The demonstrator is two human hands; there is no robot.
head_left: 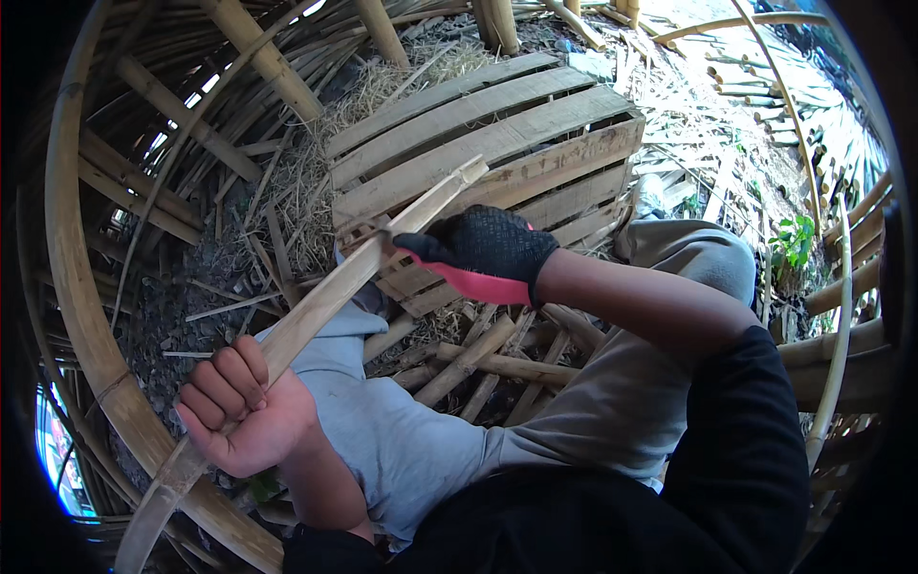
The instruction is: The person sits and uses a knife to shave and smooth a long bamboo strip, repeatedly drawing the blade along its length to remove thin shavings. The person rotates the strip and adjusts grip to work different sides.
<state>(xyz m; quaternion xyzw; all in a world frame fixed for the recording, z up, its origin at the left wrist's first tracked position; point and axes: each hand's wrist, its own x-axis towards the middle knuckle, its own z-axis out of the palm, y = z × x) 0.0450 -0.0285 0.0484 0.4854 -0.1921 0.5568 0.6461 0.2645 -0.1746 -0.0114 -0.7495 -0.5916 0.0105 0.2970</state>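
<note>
A long split bamboo strip runs slantwise from the lower left up to the middle of the view. My bare left hand is closed around its lower part, fingers wrapped over it. On my right hand is a black and pink glove. This hand is closed beside the strip's upper part, its thumb touching the strip's edge. A thin dark edge shows across the strip by that thumb, but what the curled fingers hold is hidden. The strip's far end reaches past the glove, above a slatted wooden pallet.
My legs in grey trousers are spread below the strip. Cut bamboo pieces lie between them. A thick bamboo pole curves along the left. Straw and shavings cover the ground by the pallet. Stacked bamboo lies at far right.
</note>
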